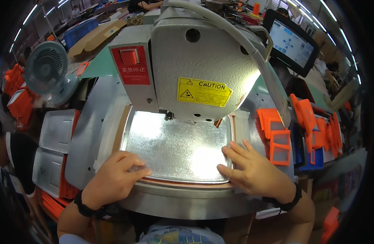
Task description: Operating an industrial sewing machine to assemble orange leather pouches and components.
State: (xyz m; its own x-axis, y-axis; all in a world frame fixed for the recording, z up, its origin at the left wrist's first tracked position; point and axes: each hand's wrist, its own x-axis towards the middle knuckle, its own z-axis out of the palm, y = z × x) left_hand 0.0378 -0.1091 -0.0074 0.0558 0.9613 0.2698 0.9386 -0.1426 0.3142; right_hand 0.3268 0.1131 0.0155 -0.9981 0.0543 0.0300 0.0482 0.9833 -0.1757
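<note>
A shiny silver rectangular panel with a raised rim [174,142] lies in a framed bed under a pale grey machine head [203,53]. My left hand [117,175] is at the panel's lower-left corner, fingers curled and thumb reaching onto the edge; what, if anything, its fingers hold is unclear. My right hand [246,171] has its fingers spread on the panel's right edge at the lower right. The machine head bears a red button [130,56] and a yellow label. A pale cable arches down its right side.
Silver trays with orange undersides [56,130] are stacked at left, orange frames [278,146] and a blue bin [309,162] at right. A fan [46,67] stands upper left, a screen [292,40] upper right. A co-worker in a dark top [20,162] is at far left.
</note>
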